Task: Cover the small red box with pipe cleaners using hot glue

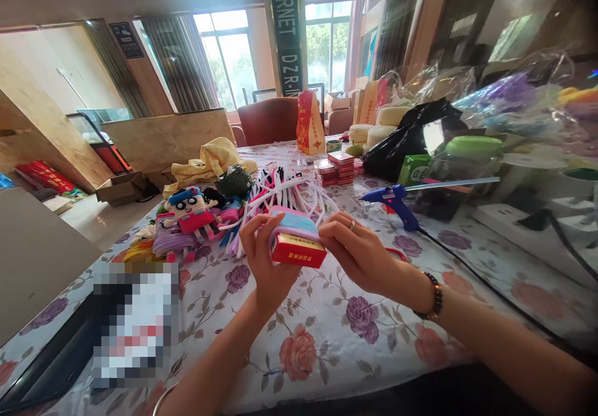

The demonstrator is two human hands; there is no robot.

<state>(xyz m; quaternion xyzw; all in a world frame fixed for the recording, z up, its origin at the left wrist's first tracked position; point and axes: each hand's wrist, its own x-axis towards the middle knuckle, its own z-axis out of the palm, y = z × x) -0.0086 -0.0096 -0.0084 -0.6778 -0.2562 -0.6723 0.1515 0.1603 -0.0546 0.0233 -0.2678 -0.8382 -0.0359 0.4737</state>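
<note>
My left hand [264,251] is wrapped round a small red and yellow cardboard box [299,255], holding it tilted above the table. Bands of pink, blue and lilac fuzzy strands [295,223] cover the box's upper part. At the box's right edge, my right hand [357,251] is closed in a pinch; whatever lies between its fingertips is hidden. Just behind the box, a loose heap of pipe cleaners [280,192] spreads over the table, mostly white and pink with some black and blue ones.
A blue glue gun [399,205] with a clear glue stick lies right, its black cord trailing forward. Stacked red boxes [340,168] and a paper bag [310,123] stand behind. Crocheted dolls [189,210] lie left. A black plastic bag [413,139] sits back right on the flowered tablecloth [327,366].
</note>
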